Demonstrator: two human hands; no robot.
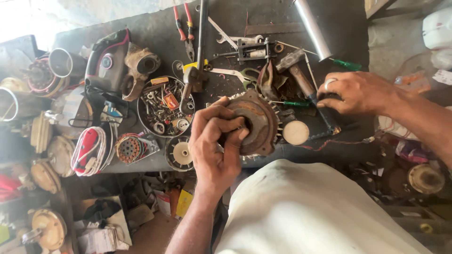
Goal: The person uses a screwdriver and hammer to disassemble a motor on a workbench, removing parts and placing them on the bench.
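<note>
My left hand (pixel 214 141) grips a rusty round motor part (pixel 260 123) with a toothed, finned rim, holding it upright at the near edge of the dark workbench (pixel 339 28). My fingers curl into its centre hole. My right hand (pixel 358 93), with a ring on one finger, rests on the black handle of a hammer (pixel 306 84) that lies on the bench to the right of the motor part. A small white disc (pixel 295 132) lies between the two hands.
A round tin of bolts and nuts (pixel 162 107) stands left of my left hand. Red-handled pliers (pixel 184 26), wrenches (pixel 226 34), a metal tube (pixel 311 28) and green-handled screwdrivers (pixel 346 64) lie behind. Motor housings and coils crowd the left side.
</note>
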